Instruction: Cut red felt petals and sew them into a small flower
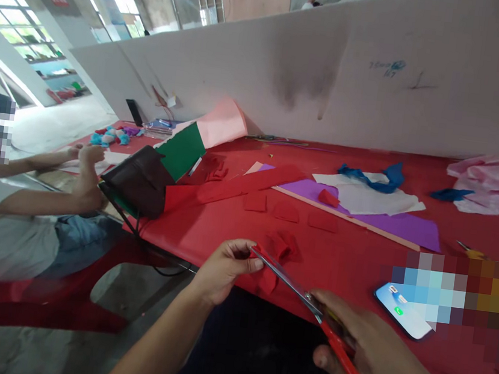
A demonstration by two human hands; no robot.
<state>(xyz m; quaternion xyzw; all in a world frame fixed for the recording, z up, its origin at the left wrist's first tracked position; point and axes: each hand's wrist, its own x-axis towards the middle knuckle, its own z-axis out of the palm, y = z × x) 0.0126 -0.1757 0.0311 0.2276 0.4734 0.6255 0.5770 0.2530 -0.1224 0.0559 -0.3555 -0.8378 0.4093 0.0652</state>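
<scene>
My left hand (230,266) is closed in a pinch on a small piece of red fabric, most of it hidden by the fingers. Long scissors (289,284) with a red handle are in my right hand (349,339), whose fingers are wrapped round the grips. The blade tips reach the fingertips of my left hand. Just behind the blades lies a crumpled red fabric scrap (285,247). Farther back, several small cut red pieces (286,211) lie flat in a row on the red table cover (207,236).
A phone (402,309) lies right of my hands. Behind are a purple sheet (412,228), a wooden strip (350,217), white cloth (384,202), blue cloth (391,179) and pink plastic (486,183). A brown bag (139,179) and a seated person (41,210) are at left.
</scene>
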